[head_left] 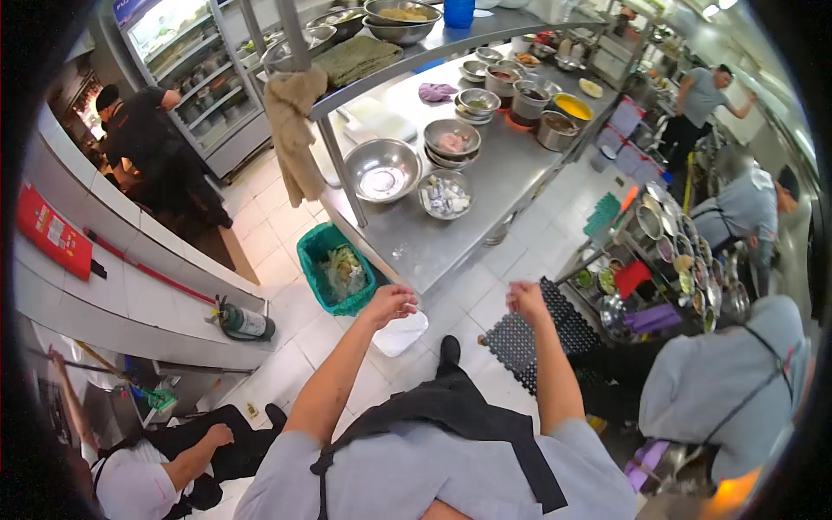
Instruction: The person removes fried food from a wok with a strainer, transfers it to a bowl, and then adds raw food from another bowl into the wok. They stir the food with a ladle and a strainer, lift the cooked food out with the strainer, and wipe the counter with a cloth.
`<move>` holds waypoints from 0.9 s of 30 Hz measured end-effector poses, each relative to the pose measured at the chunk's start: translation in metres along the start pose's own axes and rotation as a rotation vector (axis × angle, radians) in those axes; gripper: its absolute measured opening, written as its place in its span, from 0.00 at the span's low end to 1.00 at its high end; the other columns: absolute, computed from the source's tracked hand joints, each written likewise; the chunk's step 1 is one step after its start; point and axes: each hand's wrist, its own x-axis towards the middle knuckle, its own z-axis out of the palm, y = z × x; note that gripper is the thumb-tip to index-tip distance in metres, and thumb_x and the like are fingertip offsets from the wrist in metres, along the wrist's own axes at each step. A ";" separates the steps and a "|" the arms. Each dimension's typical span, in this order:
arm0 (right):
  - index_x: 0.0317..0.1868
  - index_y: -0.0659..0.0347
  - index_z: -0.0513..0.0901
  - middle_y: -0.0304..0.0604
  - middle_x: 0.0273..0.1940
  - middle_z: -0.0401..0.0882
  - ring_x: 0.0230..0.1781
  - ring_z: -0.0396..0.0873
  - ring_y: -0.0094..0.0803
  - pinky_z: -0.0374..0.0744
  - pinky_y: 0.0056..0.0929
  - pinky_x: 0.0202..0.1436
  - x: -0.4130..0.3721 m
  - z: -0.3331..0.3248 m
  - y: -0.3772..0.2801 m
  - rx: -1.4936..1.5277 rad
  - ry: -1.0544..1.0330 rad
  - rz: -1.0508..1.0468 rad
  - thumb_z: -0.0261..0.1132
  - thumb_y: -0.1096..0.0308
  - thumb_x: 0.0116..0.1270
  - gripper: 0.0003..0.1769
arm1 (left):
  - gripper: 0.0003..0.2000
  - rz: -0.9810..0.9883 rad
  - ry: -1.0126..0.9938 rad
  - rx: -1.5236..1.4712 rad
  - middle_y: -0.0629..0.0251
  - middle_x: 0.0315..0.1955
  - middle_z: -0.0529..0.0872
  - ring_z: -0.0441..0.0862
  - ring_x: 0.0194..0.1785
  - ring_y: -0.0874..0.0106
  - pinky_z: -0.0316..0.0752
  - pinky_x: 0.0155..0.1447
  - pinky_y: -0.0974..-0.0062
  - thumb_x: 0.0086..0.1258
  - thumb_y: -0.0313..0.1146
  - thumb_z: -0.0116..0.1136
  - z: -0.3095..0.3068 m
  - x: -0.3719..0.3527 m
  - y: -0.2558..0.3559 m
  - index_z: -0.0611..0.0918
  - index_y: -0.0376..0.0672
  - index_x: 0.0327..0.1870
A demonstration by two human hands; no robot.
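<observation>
My left hand (392,305) is held out in mid-air with its fingers loosely bent and apart, and nothing shows in it. Below it on the floor tiles is a white flat-looking thing (401,336), partly hidden by that hand. A green-lined waste bin (305,251) with food scraps stands just to its left. My right hand (526,299) hangs over the floor near a black perforated mat (555,334), fingers slightly curled and apart, holding nothing visible. Both hands are short of the steel counter (407,251).
On the counter are an empty steel bowl (382,171), a bowl of small packets (445,194) and several food containers. A person in grey (728,390) works close on my right beside a rack of bowls. Another person (143,485) is at lower left, near a fire extinguisher (247,321).
</observation>
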 end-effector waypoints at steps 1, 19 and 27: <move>0.49 0.65 0.79 0.43 0.30 0.80 0.23 0.79 0.31 0.78 0.31 0.25 0.040 0.012 -0.028 -0.021 -0.029 0.011 0.63 0.65 0.72 0.12 | 0.11 0.016 -0.005 -0.030 0.61 0.42 0.86 0.86 0.40 0.68 0.79 0.45 0.70 0.70 0.31 0.58 0.004 0.017 0.014 0.77 0.41 0.51; 0.47 0.68 0.83 0.43 0.29 0.84 0.22 0.82 0.28 0.85 0.31 0.24 0.343 0.150 -0.186 0.075 -0.100 -0.081 0.64 0.71 0.67 0.11 | 0.14 0.119 0.417 -0.417 0.53 0.45 0.81 0.84 0.42 0.56 0.81 0.47 0.54 0.66 0.22 0.52 0.053 0.177 0.080 0.73 0.36 0.52; 0.36 0.74 0.84 0.47 0.23 0.83 0.17 0.81 0.31 0.81 0.30 0.19 0.250 0.126 -0.170 -0.094 0.015 -0.231 0.63 0.72 0.65 0.10 | 0.14 0.137 0.441 -0.398 0.49 0.47 0.82 0.84 0.44 0.53 0.82 0.48 0.51 0.66 0.20 0.53 0.021 0.074 0.057 0.72 0.34 0.52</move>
